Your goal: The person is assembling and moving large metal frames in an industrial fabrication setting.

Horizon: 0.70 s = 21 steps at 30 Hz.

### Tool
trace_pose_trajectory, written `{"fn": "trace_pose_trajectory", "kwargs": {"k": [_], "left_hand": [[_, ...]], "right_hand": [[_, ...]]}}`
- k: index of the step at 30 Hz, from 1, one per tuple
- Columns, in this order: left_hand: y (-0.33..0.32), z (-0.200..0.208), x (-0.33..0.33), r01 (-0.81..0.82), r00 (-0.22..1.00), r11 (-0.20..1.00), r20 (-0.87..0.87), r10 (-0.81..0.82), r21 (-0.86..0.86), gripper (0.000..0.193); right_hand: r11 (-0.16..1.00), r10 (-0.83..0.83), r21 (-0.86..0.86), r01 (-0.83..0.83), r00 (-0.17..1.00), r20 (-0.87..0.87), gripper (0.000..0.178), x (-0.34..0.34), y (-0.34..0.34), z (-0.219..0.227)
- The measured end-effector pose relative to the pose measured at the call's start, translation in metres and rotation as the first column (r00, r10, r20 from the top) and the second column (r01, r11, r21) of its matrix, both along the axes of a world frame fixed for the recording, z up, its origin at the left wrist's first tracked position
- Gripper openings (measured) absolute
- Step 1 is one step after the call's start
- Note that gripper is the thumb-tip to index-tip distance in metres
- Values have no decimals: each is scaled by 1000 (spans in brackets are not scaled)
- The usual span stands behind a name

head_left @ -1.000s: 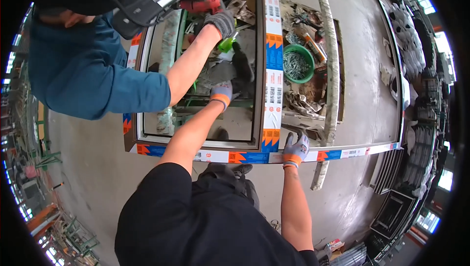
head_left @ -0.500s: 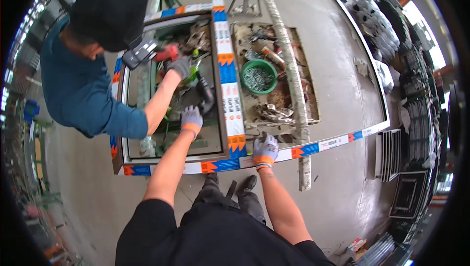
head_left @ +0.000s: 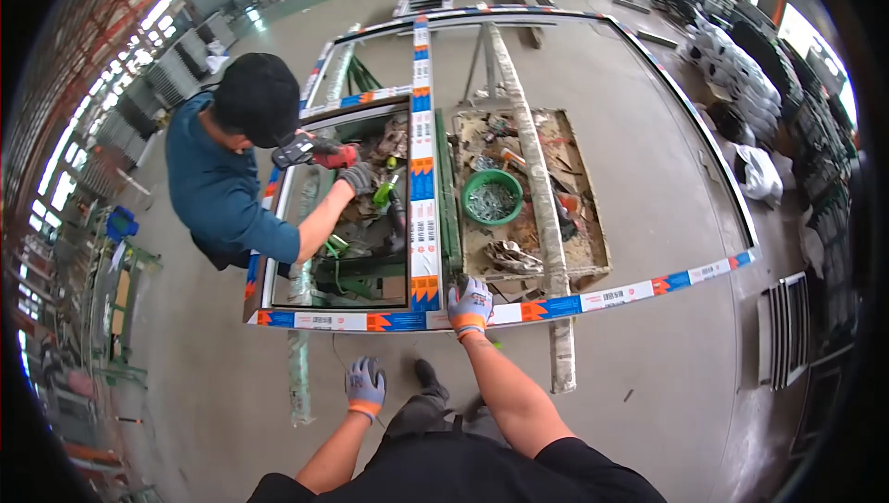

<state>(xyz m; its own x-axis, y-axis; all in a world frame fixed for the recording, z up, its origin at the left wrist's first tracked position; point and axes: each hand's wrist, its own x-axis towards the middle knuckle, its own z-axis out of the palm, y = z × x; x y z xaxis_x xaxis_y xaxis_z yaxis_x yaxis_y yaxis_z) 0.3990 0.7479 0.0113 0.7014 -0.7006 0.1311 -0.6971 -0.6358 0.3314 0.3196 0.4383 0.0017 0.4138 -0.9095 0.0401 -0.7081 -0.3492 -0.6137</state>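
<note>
One gloved left hand point(head_left: 366, 381) half-spread at lower centre; right hand point(head_left: 470, 307) across a large taped frame point(head_left: 604, 300), grip impossible to tell.

Workshop, by its large taped frame point(head_left: 424, 230), green tub point(head_left: 493, 220) of metal fasteners point(head_left: 491, 199), red power tool point(head_left: 336, 157).

I have my gloved left hand point(head_left: 366, 384) out at the near left, its fingers loosely bent and pointing far, the bare left forearm point(head_left: 337, 452) slanting behind it, while my right arm point(head_left: 515, 394) reaches farther, angled leftward to the gloved right hand point(head_left: 469, 307), its back showing.
</note>
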Motion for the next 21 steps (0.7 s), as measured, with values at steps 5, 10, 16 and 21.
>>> {"fn": "trace_pose_trajectory", "kwargs": {"k": [5, 10, 16, 21], "left_hand": [[139, -37, -36, -184, 945, 851, -150, 291, 492, 42], [237, -74, -62, -168, 712, 603, -327, 621, 780, 48], [247, -107, -42, -219, 644, 738, -474, 601, 639, 43], [196, -105, -22, -132, 711, 883, -577, 401, 450, 37]], "right_hand": [[992, 81, -109, -70, 992, 101, 37, 11, 17, 13], [993, 81, -103, -61, 975, 207, 34, -13, 10, 6], [984, 147, -139, -114, 955, 258, 33, -13, 14, 6], [925, 290, -298, -236, 945, 152, 44, -73, 68, 47]]}}
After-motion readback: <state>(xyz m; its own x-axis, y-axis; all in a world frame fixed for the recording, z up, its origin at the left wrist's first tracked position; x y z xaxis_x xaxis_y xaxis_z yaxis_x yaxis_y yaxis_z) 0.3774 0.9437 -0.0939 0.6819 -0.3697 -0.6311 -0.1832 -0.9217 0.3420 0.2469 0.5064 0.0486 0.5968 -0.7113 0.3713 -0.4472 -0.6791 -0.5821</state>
